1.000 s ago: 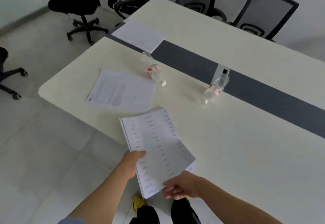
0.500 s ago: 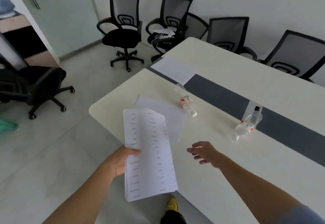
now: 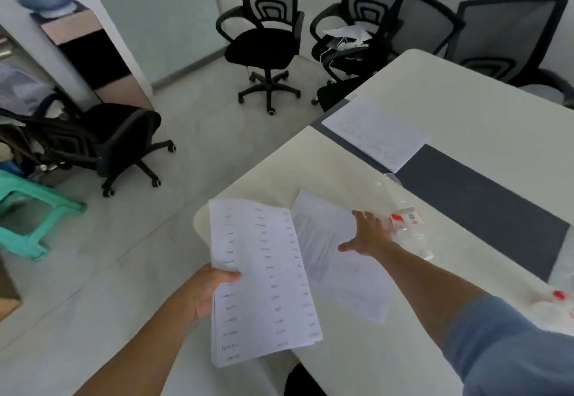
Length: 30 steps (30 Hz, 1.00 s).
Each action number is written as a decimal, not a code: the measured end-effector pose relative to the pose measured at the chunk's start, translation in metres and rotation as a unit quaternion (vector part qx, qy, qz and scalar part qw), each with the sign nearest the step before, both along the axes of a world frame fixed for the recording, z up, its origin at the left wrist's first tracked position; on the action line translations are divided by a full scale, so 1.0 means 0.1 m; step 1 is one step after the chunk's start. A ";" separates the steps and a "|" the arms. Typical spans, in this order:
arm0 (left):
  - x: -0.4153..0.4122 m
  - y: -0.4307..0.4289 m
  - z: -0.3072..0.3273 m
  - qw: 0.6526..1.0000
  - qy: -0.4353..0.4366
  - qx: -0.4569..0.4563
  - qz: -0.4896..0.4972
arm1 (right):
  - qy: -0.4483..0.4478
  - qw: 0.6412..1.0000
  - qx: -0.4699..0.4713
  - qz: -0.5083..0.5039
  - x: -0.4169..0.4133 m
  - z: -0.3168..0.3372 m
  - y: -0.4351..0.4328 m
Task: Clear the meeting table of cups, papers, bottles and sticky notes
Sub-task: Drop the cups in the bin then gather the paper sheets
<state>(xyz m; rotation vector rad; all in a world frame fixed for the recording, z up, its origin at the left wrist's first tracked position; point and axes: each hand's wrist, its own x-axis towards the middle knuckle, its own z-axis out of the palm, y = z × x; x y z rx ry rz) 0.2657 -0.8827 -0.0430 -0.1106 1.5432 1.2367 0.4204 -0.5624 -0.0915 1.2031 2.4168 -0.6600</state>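
My left hand [image 3: 205, 293] grips a stack of printed papers [image 3: 264, 280] by its left edge, held off the near corner of the white meeting table [image 3: 388, 361]. My right hand [image 3: 369, 235] is spread open, palm down, over the far end of a printed sheet [image 3: 338, 274] lying on the table. Just right of that hand lies a clear plastic bottle [image 3: 407, 221] with a red and white label, on its side. Another sheet [image 3: 375, 131] rests further back across the dark grey centre strip [image 3: 484, 206]. A second bottle [image 3: 556, 304] shows blurred at the right edge.
Black office chairs [image 3: 264, 44] stand along the far wall; one [image 3: 348, 41] holds white papers and cables. Another chair [image 3: 121, 144] and a teal plastic stool [image 3: 28, 212] are on the floor to the left. A doorway opens at the top left.
My right hand let go of the stack and reached forward over the sheet on the table. My left hand now holds the stack alone. The view swung left.
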 end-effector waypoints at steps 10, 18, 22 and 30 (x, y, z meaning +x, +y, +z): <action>-0.67 -0.05 -0.61 0.988 -0.019 -0.135 0.065 | -0.097 0.995 -0.016 -0.014 -0.42 -0.21 0.17; -1.37 0.11 -0.50 0.992 -0.011 -0.124 0.014 | 0.265 0.899 -0.077 -0.339 -0.92 0.36 0.20; -1.84 0.12 -0.48 0.991 -0.025 -0.132 -0.025 | 0.366 0.767 -0.294 -0.437 -1.28 0.69 -0.05; -2.52 0.22 -0.49 0.989 -0.131 -0.009 -0.065 | 0.237 0.796 -0.344 -0.438 -1.94 -0.01 -1.43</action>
